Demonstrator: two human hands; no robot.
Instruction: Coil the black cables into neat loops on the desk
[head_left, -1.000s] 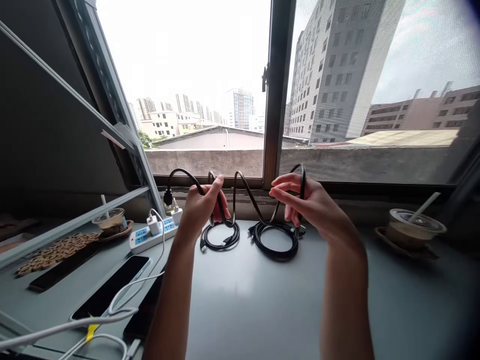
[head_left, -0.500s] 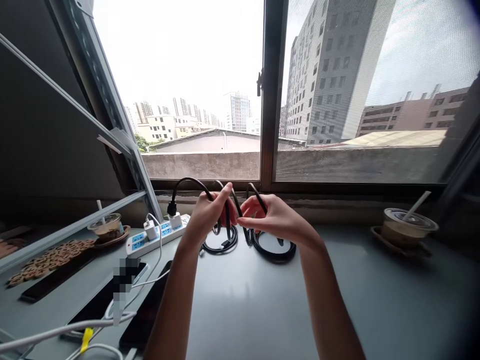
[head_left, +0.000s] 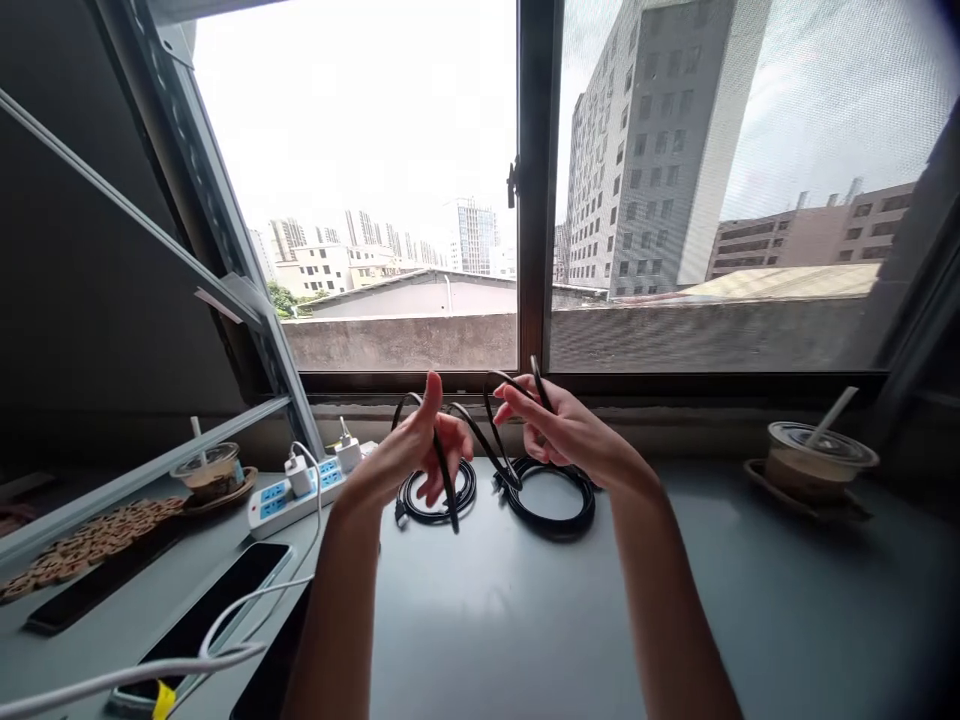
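A black cable (head_left: 480,437) hangs in loose loops between my two hands, above the table. My left hand (head_left: 424,445) has its thumb raised and its fingers loosely curled. The cable runs over this hand between thumb and fingers, and a length dangles below. My right hand (head_left: 551,420) pinches another part of the cable, which arcs up past the index finger. Under the left hand a smaller black cable coil (head_left: 469,495) lies on the table. A larger black cable coil (head_left: 553,530) lies below the right hand.
On the left are a white power strip (head_left: 289,510) with white chargers, phones (head_left: 210,610), white cords (head_left: 142,670) and wooden pieces (head_left: 97,540). Drink cups stand at the left (head_left: 210,470) and right (head_left: 817,458). A metal frame (head_left: 262,330) rises at left before the window.
My hands have moved apart, and the left thumb has lifted away from the cable. The loops have spread out. The black plug that hung above the power strip no longer shows there.
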